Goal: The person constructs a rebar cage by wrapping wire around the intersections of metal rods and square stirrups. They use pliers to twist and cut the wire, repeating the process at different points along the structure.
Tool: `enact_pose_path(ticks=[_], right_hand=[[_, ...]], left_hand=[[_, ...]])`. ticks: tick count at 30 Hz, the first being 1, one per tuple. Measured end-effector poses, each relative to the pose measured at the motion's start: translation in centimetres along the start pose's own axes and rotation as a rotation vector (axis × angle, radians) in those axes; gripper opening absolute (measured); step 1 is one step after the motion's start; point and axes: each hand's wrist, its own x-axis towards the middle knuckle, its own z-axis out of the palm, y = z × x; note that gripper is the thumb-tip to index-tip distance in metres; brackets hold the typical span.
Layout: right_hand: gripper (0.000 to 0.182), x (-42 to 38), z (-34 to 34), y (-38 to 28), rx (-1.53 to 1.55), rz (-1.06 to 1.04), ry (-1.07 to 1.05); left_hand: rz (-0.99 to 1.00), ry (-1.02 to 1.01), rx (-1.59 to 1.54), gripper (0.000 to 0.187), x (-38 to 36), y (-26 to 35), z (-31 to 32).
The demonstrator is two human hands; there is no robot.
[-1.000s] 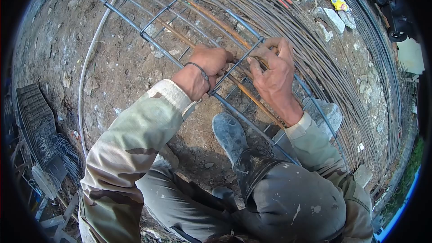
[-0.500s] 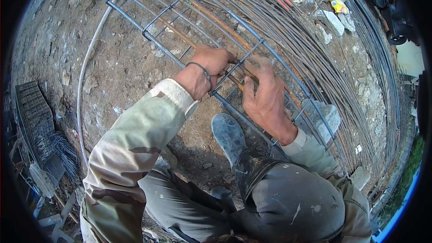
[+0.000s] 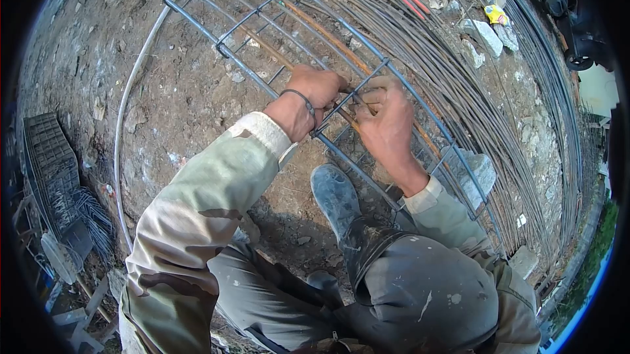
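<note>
A long cage of steel bars (image 3: 257, 10) tied with square stirrups runs from the upper left to the lower right. My left hand (image 3: 316, 91), with a dark band at the wrist, is closed round a bar at a crossbar in the middle of the cage. Close beside it, my right hand (image 3: 387, 121) has its fingers bent together at the same joint. What those fingertips pinch is too small to make out. A rusty bar (image 3: 328, 36) passes inside the cage under my hands.
Many loose steel rods (image 3: 446, 78) lie to the right of the cage. A pale hose (image 3: 128, 91) curves at the left. A grey stone block (image 3: 469, 173) lies under the cage's right part. My boot (image 3: 335, 200) stands just below the cage.
My right hand has turned, and its fingers have curled in towards the joint from a more spread pose. The cage appears slightly further right in view.
</note>
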Motion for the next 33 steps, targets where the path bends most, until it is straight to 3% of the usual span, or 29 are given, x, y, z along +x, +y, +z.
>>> enact_pose_path(ticks=[1, 3, 6, 10, 12, 16, 18, 26, 28, 33], right_hand=[[0.048, 0.3, -0.2, -0.2, -0.003, -0.002, -0.001], [0.048, 0.9, -0.6, -0.5, 0.280, 0.308, -0.033], [0.047, 1.5, -1.4, -0.1, 0.446, 0.364, -0.100], [0.049, 0.8, -0.7, -1.2, 0.307, 0.334, -0.094], [0.048, 1.0, -0.4, -0.9, 0.126, 0.185, -0.114], [0.047, 1.6, -0.4, -1.0, 0.116, 0.217, -0.115], [0.045, 1.9, -1.2, -2.2, 0.304, 0.344, -0.141], [0.044, 2.0, -1.3, -1.2, 0.331, 0.295, -0.261], [0.045, 1.8, -1.2, -0.7, 0.089, 0.240, -0.254], [0.048, 1.6, -1.1, 0.2, 0.227, 0.252, -0.257]], left_hand=[[0.014, 0.014, -0.020, 0.010, -0.1, 0.0, 0.1], [0.011, -0.004, -0.043, 0.011, -0.4, 0.1, 0.0], [0.011, -0.010, -0.023, 0.013, -0.4, 0.3, -0.1], [0.030, -0.007, 0.044, 0.016, -0.8, 0.5, -0.1], [0.028, -0.014, 0.043, 0.017, -0.8, 0.3, -0.2], [0.039, -0.024, 0.046, 0.016, -0.3, 0.1, -0.3], [0.038, -0.021, 0.039, 0.014, -0.3, 0.2, -0.3], [0.061, -0.022, 0.024, 0.010, -0.2, -0.3, -0.3], [0.079, -0.037, -0.009, 0.012, -0.2, -0.5, -0.3], [0.046, -0.057, 0.059, 0.016, 0.3, -0.5, -0.8]])
